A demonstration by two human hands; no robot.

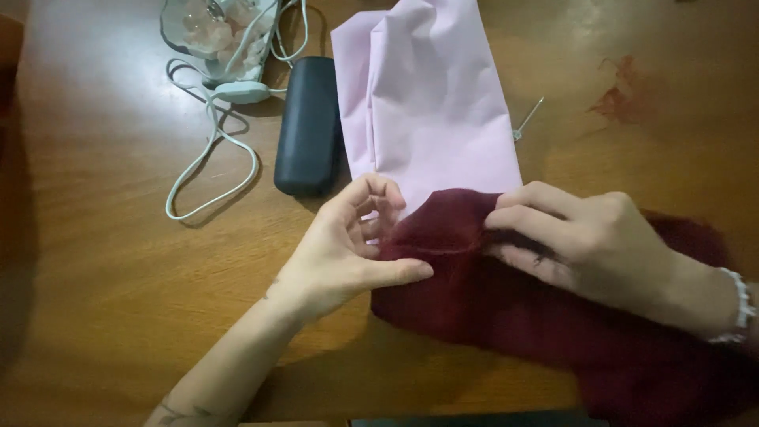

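A dark red cloth (506,308) lies on the wooden table (103,285), its upper edge overlapping a pale pink cloth (435,103). My left hand (348,249) pinches the red cloth's left edge, thumb pressed on top and fingers curled behind it. My right hand (589,241) grips a fold of the same red cloth near its top, fingers bent over it. A beaded bracelet (742,304) sits on my right wrist.
A dark oblong case (308,126) lies left of the pink cloth. A white cable with an inline switch (213,134) loops across the table from a clear object (213,32) at the top. A needle (528,119) rests right of the pink cloth.
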